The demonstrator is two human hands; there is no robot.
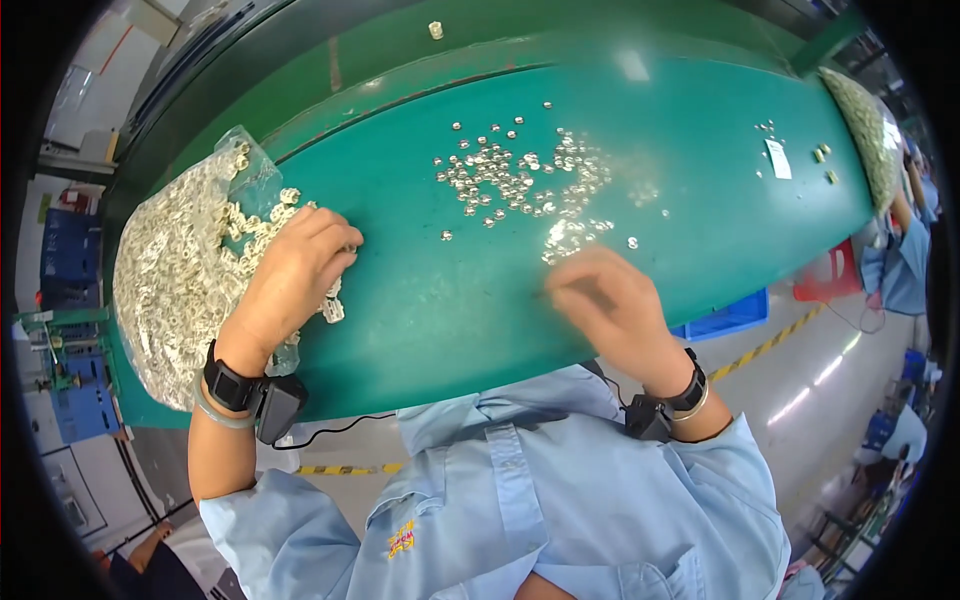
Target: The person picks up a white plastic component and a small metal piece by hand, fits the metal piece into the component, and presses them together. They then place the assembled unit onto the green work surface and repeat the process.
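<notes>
My left hand rests at the right edge of a heap of small cream plastic parts. Its fingers are curled together, and whatever they grip is hidden. The heap spills from a big clear plastic bag full of the same parts. Over the table's near middle, my right hand is smeared by motion, its thumb and forefinger brought together. Anything between them is too small to name. Just beyond it lie many small shiny silver round pieces, scattered on the green table.
At the far right stand another full bag, a white paper slip and a few small yellowish parts. One cream part sits on the far ledge. Beyond the near edge are a blue crate and a red bin. Another person's arm shows at the right.
</notes>
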